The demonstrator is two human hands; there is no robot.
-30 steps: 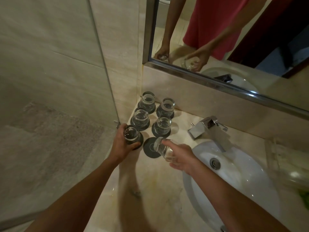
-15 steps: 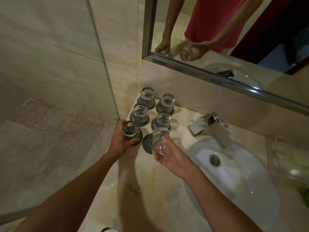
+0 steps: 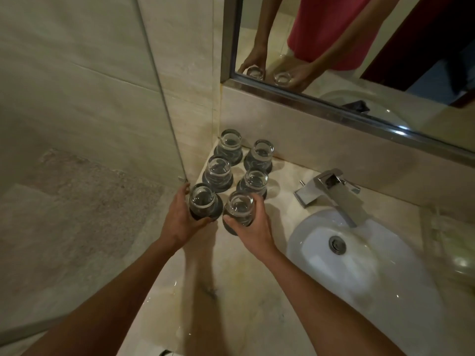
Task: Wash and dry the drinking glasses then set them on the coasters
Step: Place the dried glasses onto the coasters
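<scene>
Right hand (image 3: 253, 228) grips upright glass (image 3: 239, 207) on coaster (image 3: 229, 228).

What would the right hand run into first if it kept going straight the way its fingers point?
Probably the glass directly behind the glass it grips. The right hand points toward the back wall, and that neighbour stands closest in line, though depth is hard to judge.
</scene>
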